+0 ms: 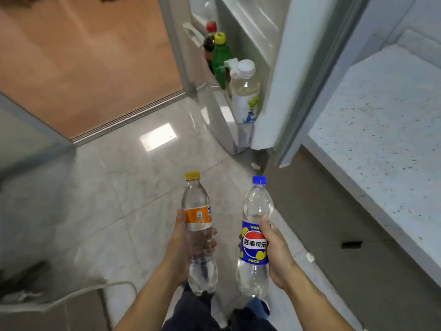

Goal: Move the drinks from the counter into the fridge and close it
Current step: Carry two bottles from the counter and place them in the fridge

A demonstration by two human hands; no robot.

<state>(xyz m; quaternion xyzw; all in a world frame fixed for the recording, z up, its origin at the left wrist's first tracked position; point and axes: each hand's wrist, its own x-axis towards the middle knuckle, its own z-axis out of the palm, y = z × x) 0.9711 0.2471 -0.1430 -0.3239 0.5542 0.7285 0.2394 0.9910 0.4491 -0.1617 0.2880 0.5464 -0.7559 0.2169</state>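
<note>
Here the left hand (182,244) has its fingers wrapped around the middle of a clear bottle with an orange cap (199,231), while the right hand (276,252) grips a blue-capped bottle (254,237) at its label, both upright and near each other above the tiled floor (114,187). Farther off, the fridge door (269,75) stands open with three bottles (244,89) in its shelf, and the speckled surface (381,111) lies to the right.

In the left hand (182,244), a clear bottle (200,235) with orange label and yellow-orange cap; in the right hand (276,252), a clear bottle (254,237) with blue cap and blue label (yellow spots, red-white-blue roundel). Beyond both: green bottle (221,58), yellow cap; speckled white counter (381,120).
</note>
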